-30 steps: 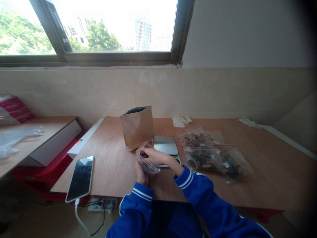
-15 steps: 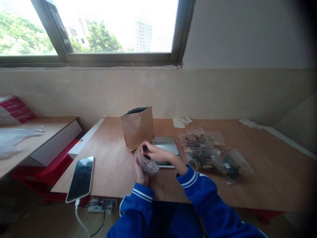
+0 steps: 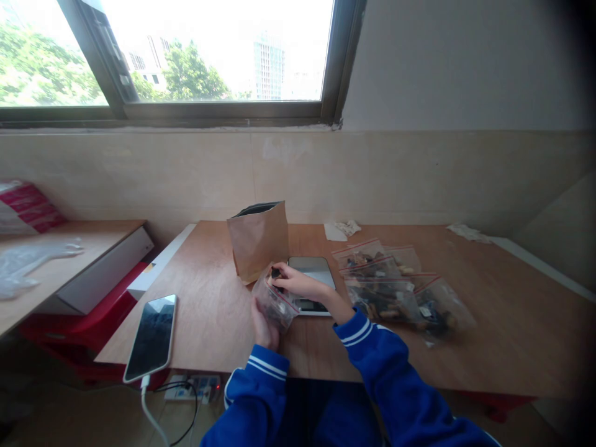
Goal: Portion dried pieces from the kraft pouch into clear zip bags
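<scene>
My left hand is closed round a clear zip-lock bag and holds it tilted above the table's front part. At the bag's mouth, my right hand pinches a small dark piece, too small to name. Just behind the bag stands an open brown paper pouch with a dark lining. A flat kitchen scale with a silver top lies beside the pouch, partly hidden under my right hand and wrist.
Several zip-lock bags with dark and tan dried pieces lie at the right. A phone with a white cable rests at the table's left edge. Crumpled tissue lies at the back. A red stool stands at the left.
My right hand has shifted slightly up and right at the bag's mouth, with a dark piece still in its fingers. The left hand and bag have hardly moved.
</scene>
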Motion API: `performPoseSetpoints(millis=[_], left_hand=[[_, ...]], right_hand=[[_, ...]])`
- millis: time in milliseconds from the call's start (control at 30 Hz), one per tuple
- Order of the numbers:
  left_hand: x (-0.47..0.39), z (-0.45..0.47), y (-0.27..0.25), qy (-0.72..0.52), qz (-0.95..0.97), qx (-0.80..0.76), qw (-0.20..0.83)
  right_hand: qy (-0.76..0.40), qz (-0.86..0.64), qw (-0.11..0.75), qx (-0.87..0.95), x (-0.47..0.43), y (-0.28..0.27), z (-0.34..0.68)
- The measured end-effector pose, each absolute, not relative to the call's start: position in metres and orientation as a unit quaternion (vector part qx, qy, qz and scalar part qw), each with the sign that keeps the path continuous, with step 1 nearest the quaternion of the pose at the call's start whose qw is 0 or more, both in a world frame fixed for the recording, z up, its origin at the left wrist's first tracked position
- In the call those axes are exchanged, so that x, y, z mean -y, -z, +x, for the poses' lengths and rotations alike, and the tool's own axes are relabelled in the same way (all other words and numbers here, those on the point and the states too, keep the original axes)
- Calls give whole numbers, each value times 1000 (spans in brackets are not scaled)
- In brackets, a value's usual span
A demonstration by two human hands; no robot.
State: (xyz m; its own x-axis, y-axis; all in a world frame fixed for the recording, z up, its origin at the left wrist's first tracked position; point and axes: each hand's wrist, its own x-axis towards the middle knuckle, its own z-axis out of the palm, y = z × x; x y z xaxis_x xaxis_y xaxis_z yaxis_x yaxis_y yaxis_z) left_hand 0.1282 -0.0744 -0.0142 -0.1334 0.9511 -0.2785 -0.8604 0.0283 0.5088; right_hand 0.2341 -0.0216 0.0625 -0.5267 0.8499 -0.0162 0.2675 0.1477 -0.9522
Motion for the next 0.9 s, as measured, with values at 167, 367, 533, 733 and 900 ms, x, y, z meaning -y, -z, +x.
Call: performPoseSetpoints(millis=[167, 367, 533, 733, 900], left_hand=[[75, 128, 14, -687, 84, -297, 658], [76, 129, 9, -685, 82, -321, 649], [75, 129, 10, -687, 86, -318, 647], [75, 128, 10, -693, 79, -305, 649], [74, 126, 17, -691, 94, -285, 658]], right_hand=[[-595, -397, 293, 635, 21, -59, 238], [-596, -376, 320, 634, 18, -49, 242], [-629, -341, 354, 603, 14, -37, 238], [-625, -329, 381, 597, 11, -32, 233], [-590, -337, 404, 612, 10, -48, 241]])
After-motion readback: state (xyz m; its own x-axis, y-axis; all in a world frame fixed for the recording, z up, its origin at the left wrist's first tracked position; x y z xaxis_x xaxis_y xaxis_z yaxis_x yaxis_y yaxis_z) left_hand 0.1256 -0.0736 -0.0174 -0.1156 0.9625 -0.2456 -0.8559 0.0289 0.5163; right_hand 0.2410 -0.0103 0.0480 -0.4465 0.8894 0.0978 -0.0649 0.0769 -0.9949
